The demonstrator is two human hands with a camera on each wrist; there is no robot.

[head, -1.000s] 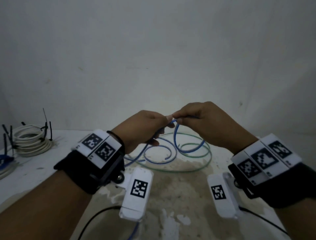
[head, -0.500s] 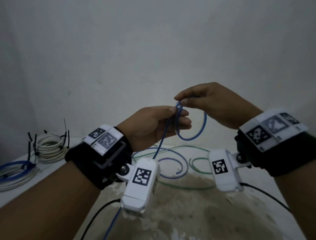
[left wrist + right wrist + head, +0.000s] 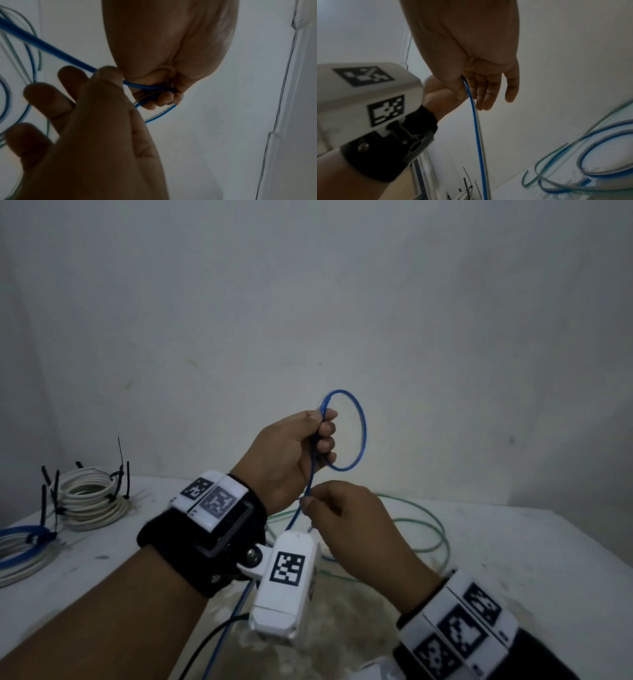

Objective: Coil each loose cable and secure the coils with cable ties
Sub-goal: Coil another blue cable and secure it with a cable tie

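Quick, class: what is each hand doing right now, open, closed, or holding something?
Left hand: closed, gripping the first loop of the blue cable.
Right hand: thumb and forefinger pinch the same blue cable just below the left hand.

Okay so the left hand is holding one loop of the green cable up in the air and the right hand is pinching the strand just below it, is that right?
Not quite: the cable is blue, not green. The head view shows the left hand holding one loop of the blue cable up in the air, with the right hand pinching the strand just below it. The green cable lies loose on the table.
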